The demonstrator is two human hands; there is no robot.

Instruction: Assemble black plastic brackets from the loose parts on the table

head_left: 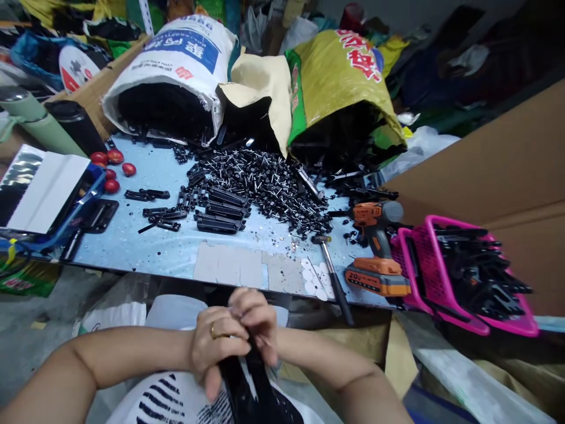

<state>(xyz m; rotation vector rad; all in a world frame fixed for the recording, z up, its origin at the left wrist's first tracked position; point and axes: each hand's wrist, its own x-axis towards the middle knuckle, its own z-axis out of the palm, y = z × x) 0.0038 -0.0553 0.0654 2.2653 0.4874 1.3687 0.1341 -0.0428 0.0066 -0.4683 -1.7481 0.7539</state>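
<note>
Close to my body, below the front edge of the table, both my hands meet around a glossy black piece (247, 383). My left hand (219, 341), with a ring on one finger, is closed with its fingers curled over the upper end of the piece. On the other side, my right hand (256, 321) is bent round the same end, its fingertips near the left hand's. The piece hangs down toward my lap; its held end is hidden by the fingers, and its exact kind cannot be made out.
A heap of small black parts with metal pins (265, 182) covers the table's middle. Black strips (220, 215) lie before it. A hammer (331, 265), an orange cordless drill (373, 247) and a pink basket (430, 265) stand right. Sacks (180, 53) lie open behind.
</note>
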